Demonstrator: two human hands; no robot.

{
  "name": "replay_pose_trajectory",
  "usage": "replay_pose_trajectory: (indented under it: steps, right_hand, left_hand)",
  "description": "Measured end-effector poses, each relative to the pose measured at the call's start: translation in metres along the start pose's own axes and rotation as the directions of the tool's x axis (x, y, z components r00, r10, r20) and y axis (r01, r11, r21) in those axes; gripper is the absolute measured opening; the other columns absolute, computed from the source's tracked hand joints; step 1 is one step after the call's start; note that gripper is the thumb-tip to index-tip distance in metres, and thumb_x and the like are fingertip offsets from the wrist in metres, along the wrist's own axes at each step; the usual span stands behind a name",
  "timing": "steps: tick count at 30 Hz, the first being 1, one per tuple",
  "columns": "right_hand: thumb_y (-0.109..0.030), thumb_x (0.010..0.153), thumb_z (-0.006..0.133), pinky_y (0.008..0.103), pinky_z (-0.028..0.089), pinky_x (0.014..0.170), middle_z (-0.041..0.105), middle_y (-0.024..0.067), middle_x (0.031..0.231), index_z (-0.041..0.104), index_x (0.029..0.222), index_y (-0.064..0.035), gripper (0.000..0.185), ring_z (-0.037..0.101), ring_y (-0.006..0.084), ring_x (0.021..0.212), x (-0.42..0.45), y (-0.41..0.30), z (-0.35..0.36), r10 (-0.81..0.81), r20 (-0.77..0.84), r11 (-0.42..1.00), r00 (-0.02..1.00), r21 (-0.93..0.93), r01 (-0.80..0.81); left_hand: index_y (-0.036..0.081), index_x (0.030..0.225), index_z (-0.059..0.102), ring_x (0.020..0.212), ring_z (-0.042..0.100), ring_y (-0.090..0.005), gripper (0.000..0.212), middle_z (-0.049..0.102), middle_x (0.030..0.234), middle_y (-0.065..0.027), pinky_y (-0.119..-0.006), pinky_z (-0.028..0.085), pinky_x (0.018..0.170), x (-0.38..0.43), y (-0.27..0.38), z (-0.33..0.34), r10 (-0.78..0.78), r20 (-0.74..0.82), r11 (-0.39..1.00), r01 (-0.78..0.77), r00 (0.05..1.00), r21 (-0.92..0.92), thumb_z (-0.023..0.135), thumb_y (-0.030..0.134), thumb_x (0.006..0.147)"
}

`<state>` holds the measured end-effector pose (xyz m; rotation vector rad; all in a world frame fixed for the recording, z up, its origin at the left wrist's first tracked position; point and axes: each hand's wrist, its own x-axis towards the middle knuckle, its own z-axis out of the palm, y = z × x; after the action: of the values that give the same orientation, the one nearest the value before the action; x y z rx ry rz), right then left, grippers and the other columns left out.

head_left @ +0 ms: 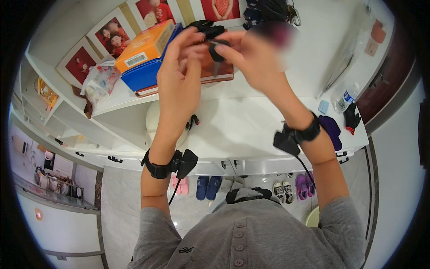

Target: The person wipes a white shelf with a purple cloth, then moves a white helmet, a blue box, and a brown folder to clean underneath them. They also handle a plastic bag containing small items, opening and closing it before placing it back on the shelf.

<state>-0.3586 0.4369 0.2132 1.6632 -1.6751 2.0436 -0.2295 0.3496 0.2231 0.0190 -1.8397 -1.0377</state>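
Observation:
Both my hands are raised over the back of the white cabinet top. In my right hand (pixel 258 59) is a small black object (pixel 218 50), held between thumb and fingers; motion blur hides what it is. My left hand (pixel 183 70) is beside it with its fingers apart and blurred, and whether it touches anything cannot be told. Behind the fingers lies a black bundle (pixel 210 29). Below them is a brown flat box or book (pixel 221 72). An orange box (pixel 144 47) rests on a blue box (pixel 142 75) to the left of my left hand.
Framed photos (pixel 112 37) lean along the back. A plastic bag (pixel 100 82) lies at the left. On the right are a water bottle (pixel 346 97), a black glove (pixel 351 117), a light blue packet (pixel 323 107) and a purple cloth item (pixel 331 131). Shoes and slippers (pixel 208 187) line the floor.

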Motion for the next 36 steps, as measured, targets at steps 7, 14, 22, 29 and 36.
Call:
replay_pose_trajectory:
  steps: [7,14,22,29,36]
  right_hand:
    - [-0.018,0.086,0.061,0.0222,0.05,0.066,0.067,0.0082,0.091,0.062,0.107,0.0023,0.029,0.063,0.0106,0.069,0.059,0.03,0.027,0.249,0.26,0.966,0.933,-0.14,-0.219]
    - [-0.03,0.083,0.054,0.034,0.05,0.073,0.067,0.0121,0.09,0.067,0.096,-0.0053,0.031,0.065,0.0249,0.081,0.043,0.046,-0.01,-0.144,0.3,0.919,0.943,-0.312,0.24]
    - [-0.021,0.091,0.052,0.0245,0.047,0.07,0.065,0.0028,0.086,0.064,0.105,-0.003,0.025,0.058,0.0098,0.077,-0.112,0.15,-0.156,0.438,-0.055,0.826,0.897,-0.368,-0.426]
    - [-0.01,0.079,0.056,0.0385,0.043,0.083,0.059,0.0132,0.099,0.066,0.096,-0.0077,0.019,0.055,0.0286,0.094,-0.275,0.255,-0.168,0.435,-0.327,0.573,0.839,-0.617,-0.538]
    - [-0.01,0.076,0.058,0.0511,0.026,0.098,0.042,0.0178,0.122,0.05,0.114,-0.0009,0.039,0.035,0.0352,0.118,-0.304,0.259,-0.129,0.166,-0.475,0.397,0.864,-0.77,-0.499]
  left_hand:
    - [-0.002,0.126,0.043,0.109,0.05,-0.0331,0.042,0.051,0.12,-0.0192,-0.037,0.041,0.091,-0.02,-0.027,-0.012,0.216,0.095,0.792,-0.231,0.972,0.565,0.052,0.003,0.085]
    - [0.001,0.119,0.052,0.104,0.053,-0.0325,0.038,0.056,0.116,-0.0153,-0.037,0.04,0.09,-0.026,-0.035,0.008,0.374,0.097,0.692,-0.347,0.923,0.634,0.057,0.007,0.083]
    - [0.007,0.1,0.06,0.099,0.054,-0.0302,0.025,0.057,0.11,-0.0089,-0.04,0.042,0.086,-0.107,-0.085,0.123,0.316,0.525,0.86,-0.472,0.79,0.194,0.06,0.002,0.075]
    - [0.007,0.103,0.06,0.088,0.058,-0.024,0.021,0.059,0.1,-0.0101,-0.033,0.047,0.075,-0.165,-0.235,0.227,-0.253,0.63,0.957,0.096,0.734,0.273,0.06,0.01,0.082]
    - [0.005,0.094,0.059,0.078,0.059,-0.0228,0.025,0.055,0.092,-0.01,-0.033,0.048,0.068,-0.185,-0.269,0.284,-0.41,0.536,0.882,0.172,0.738,0.439,0.067,0.022,0.078]
